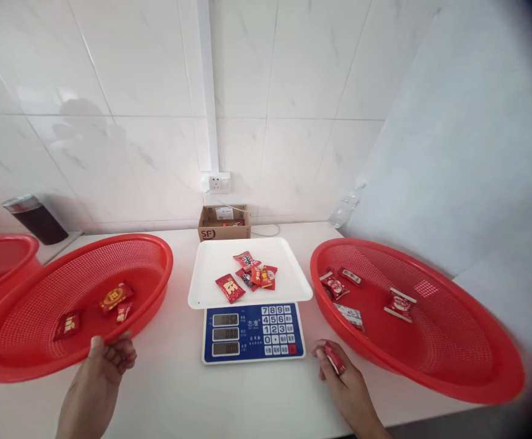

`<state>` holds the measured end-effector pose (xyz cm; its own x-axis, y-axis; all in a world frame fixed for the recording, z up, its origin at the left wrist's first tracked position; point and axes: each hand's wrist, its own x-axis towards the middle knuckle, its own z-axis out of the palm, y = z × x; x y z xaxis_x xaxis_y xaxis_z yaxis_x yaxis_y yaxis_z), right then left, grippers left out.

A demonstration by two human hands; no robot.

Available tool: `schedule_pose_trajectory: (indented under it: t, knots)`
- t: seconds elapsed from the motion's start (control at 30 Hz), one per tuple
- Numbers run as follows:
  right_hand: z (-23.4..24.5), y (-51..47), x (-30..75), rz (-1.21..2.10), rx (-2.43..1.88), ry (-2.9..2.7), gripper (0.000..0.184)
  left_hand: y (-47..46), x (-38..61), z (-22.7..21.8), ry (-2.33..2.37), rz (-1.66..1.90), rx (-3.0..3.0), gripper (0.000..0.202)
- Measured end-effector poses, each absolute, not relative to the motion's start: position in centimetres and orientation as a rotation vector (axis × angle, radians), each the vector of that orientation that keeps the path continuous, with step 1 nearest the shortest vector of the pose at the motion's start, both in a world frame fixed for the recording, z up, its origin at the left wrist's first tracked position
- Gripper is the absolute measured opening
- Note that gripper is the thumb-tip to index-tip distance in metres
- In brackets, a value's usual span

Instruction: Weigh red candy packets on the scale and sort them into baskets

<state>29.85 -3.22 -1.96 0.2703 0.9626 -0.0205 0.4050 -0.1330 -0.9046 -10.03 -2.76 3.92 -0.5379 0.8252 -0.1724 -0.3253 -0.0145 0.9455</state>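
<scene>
My right hand (342, 384) is closed on a small red candy packet (335, 357), in front of the right basket and beside the scale. Close to the near rim of the left red basket (167, 268) is my left hand (103, 372); its fingers are loosely curled, the thumb stands apart, and no item shows in it. Several red candy packets (230, 288) lie on the white pan (288, 262) of a blue-fronted digital scale (253, 334). The left basket holds a few red packets (114, 297). In the right red basket (453, 347) lie several red and white packets (400, 304).
Behind the scale stands a small cardboard box (205, 234) with packets inside, below a wall socket (219, 182). A dark flask (37, 218) and another red basket (5, 277) are at the far left. A clear plastic bottle (343, 210) leans near the right wall.
</scene>
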Motion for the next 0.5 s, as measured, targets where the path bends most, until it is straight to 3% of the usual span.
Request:
schedule_pose_trajectory:
  t: [0.37,0.5]
  knots:
    - [-2.0,-3.3,29.8,0.815,-1.679,-1.243,0.043,5.2,-11.2,6.8,1.261,1.385,0.564,0.032]
    - [-2.2,-3.3,29.9,0.819,-1.654,-1.252,0.042,6.0,-13.2,5.4,1.592,1.194,0.921,0.031]
